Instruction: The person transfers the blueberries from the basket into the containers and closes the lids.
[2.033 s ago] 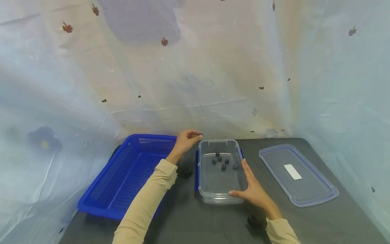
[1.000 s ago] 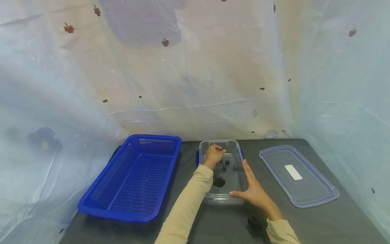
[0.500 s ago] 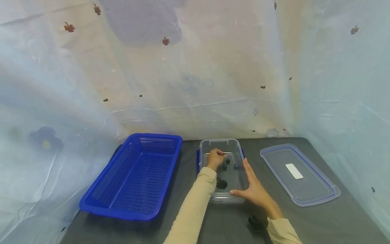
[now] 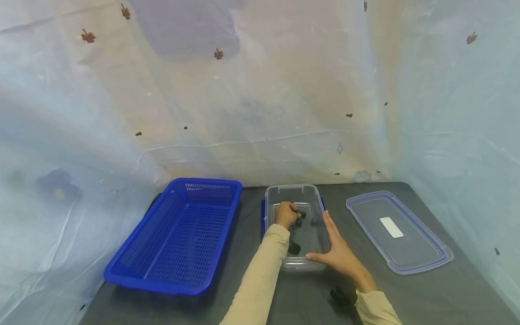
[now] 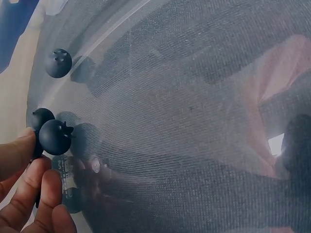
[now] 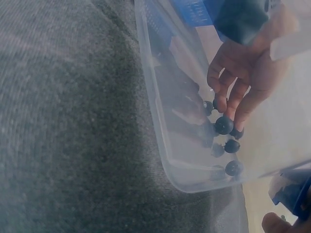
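My left hand (image 4: 286, 214) is down inside a clear plastic box (image 4: 278, 257), thumb and fingertips pinching a dark blueberry (image 5: 37, 148) that is partly hidden by them. Right against it in the left wrist view sits another blueberry (image 5: 55, 137), and a separate blueberry (image 5: 59, 63) lies further off. Several more, such as one blueberry (image 6: 233, 168), are on the box floor in the right wrist view. With straight, spread fingers, my right hand (image 4: 341, 253) rests along the box's right side, its thumb at the near right corner.
A blue perforated basket (image 4: 162, 286) stands left of the box. To the right lies the clear lid (image 4: 406, 255) with its blue seal and a white label (image 4: 391, 227). Blue latches (image 4: 262, 221) stick out at the box's sides. A plastic sheet (image 4: 260, 99) hangs behind the grey table.
My left hand, holding a small dark berry, has come from beyond the box's far left corner into the box and lowered among the blueberries. The right hand has stayed at the box.
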### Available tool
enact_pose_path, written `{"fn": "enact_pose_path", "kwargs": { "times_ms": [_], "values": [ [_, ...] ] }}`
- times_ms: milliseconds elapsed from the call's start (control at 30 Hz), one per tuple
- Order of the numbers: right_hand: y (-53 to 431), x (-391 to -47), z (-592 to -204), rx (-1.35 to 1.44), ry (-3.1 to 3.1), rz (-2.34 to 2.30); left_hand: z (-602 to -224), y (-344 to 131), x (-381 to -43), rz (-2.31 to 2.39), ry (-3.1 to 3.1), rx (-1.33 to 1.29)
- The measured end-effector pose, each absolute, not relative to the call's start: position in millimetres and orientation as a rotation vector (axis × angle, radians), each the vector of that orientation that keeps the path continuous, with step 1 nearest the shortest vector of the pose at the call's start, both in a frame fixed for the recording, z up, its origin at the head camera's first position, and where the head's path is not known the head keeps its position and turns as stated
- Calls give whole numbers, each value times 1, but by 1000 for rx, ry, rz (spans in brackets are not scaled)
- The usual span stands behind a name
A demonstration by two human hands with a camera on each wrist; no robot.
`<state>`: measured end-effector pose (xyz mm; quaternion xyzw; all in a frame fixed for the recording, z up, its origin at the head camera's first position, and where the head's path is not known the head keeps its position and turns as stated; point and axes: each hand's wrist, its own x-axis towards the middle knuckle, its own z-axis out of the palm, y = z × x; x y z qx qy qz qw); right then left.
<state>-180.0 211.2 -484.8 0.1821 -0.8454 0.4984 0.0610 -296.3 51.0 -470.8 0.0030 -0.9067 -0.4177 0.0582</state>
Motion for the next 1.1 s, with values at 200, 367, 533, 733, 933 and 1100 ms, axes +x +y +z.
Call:
{"fn": "enact_pose_path", "kwargs": {
  "times_ms": [200, 367, 533, 733, 933, 1100],
  "values": [
    [210, -180, -483, 555, -2560, 1504, -470, 49, -296, -1212, -2763, -4],
    [208, -179, -484, 570, -2552, 1510, -467, 48, -293, -1186, -2792, 2],
    [208, -179, -483, 564, -2549, 1505, -467, 47, -294, -1181, -2805, 1],
    [208, -180, -483, 561, -2558, 1483, -467, 47, -294, -1193, -2797, 17],
    [211, -179, -485, 572, -2557, 1494, -466, 48, -295, -1301, -2758, 18],
    [214, -182, -485, 610, -2579, 1484, -454, 50, -299, -1420, -2697, 18]
  ]
}}
